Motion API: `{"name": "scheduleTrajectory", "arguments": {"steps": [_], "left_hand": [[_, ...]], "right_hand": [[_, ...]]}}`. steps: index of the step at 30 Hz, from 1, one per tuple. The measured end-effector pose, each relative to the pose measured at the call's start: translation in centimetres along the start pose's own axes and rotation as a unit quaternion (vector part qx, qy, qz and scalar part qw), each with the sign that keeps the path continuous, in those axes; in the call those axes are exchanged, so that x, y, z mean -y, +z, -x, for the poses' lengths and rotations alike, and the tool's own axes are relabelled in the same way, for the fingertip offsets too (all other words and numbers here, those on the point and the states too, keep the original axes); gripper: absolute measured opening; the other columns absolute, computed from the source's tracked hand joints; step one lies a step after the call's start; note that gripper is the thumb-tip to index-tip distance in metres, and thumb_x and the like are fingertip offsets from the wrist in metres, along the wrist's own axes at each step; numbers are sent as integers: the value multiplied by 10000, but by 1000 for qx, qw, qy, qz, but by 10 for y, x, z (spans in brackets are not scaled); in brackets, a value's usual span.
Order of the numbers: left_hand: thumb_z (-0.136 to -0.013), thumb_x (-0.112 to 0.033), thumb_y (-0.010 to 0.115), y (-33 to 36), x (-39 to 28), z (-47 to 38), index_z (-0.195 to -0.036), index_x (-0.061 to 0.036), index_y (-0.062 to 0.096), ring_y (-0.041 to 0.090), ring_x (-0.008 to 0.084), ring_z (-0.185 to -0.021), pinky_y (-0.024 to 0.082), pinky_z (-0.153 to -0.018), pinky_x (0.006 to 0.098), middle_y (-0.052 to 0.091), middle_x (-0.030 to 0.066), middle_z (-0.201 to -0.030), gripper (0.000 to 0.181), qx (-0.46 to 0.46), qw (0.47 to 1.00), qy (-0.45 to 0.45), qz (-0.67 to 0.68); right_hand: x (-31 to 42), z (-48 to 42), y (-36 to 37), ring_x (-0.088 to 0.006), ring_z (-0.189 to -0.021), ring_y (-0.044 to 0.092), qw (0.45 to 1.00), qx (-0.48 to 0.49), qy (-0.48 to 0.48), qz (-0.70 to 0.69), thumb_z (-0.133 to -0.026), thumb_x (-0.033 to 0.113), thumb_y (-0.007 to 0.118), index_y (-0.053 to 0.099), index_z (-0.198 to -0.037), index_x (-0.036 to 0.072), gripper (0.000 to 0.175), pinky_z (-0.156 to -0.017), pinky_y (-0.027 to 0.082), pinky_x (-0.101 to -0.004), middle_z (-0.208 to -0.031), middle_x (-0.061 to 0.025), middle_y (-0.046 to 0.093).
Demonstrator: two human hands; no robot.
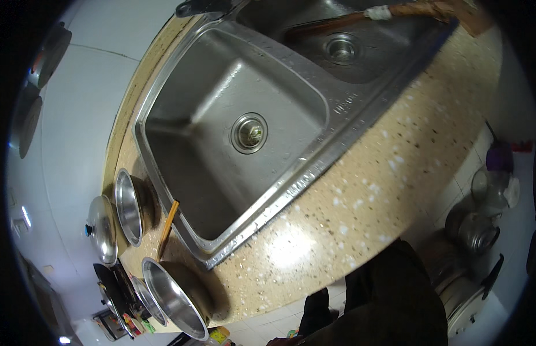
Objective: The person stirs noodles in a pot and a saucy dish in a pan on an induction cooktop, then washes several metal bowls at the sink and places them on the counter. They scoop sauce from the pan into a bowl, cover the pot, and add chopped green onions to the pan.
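Neither of my hands can be made out. Before me lies a steel double sink (272,56) set into a speckled stone counter (363,190). Its nearer basin (207,173) is wet, with green scraps in the drain strainer (250,133). A pair of wooden chopsticks (167,227) leans over the basin's left rim. Beside the chopsticks stand a steel bowl (129,207) and a larger steel basin (175,298). A long wooden handle (333,24), wrapped with white material, lies across the second basin.
A lidded pot (103,229) stands against the white tiled wall (86,108). Further left along the counter are another steel bowl (149,298) and a lidded pan (114,309). Pots (471,229) and a glass jar (493,190) stand low on the right. My dark clothing (380,298) is at the counter's front edge.
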State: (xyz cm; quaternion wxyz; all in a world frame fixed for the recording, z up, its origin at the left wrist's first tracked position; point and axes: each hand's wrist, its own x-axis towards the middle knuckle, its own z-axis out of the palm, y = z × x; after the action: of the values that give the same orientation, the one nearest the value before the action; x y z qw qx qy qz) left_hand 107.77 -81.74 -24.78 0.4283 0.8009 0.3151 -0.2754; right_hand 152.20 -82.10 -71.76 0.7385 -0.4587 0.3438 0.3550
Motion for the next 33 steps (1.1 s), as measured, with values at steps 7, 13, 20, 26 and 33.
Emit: {"name": "scheduleTrajectory", "arguments": {"steps": [7, 13, 20, 26, 33], "left_hand": [[-856, -146, 714, -2, -27, -15, -1244, -126, 664, 644, 292, -1046, 511, -903, 412, 695, 118, -1111, 391, -26, 999, -35, 27], [-851, -153, 721, -2, -37, -12, -1236, -125, 663, 625, 308, -1070, 500, -920, 429, 685, 137, -1120, 391, -39, 998, -29, 32], [-845, -163, 728, -8, -55, 0, -1228, -124, 663, 602, 327, -1099, 487, -940, 449, 672, 158, -1130, 390, -47, 998, 17, 29], [-847, -123, 704, -16, -83, 10, -1153, -89, 692, 640, 363, -979, 523, -859, 439, 691, 161, -1035, 308, -148, 982, 117, 25], [-863, -137, 667, -42, -117, 14, -1188, -88, 688, 648, 304, -876, 524, -786, 398, 673, 102, -951, 329, -134, 962, 233, 58]], "right_hand": [[-20, -19, 13, -234, -890, 667, 1000, -9, 9, -20, -983, 215, 577, 568, -1150, 2, 271, -726, 586, -372, -980, -103, 659], [-24, 2, 18, -234, -867, 670, 1000, -14, 8, -26, -975, 225, 591, 576, -1122, 0, 269, -710, 586, -368, -960, -101, 661], [-19, 65, 13, -234, -840, 673, 1000, -8, 0, -22, -965, 236, 608, 587, -1089, -2, 269, -692, 586, -364, -937, -99, 662], [-8, 145, -12, -234, -817, 676, 1000, 7, -10, -1, -957, 246, 623, 595, -1060, -4, 272, -676, 587, -360, -918, -97, 664], [57, 274, -137, -208, -637, 673, 981, 78, 28, 174, -897, 236, 661, 676, -922, -35, 272, -585, 562, -338, -775, -112, 673]]}}
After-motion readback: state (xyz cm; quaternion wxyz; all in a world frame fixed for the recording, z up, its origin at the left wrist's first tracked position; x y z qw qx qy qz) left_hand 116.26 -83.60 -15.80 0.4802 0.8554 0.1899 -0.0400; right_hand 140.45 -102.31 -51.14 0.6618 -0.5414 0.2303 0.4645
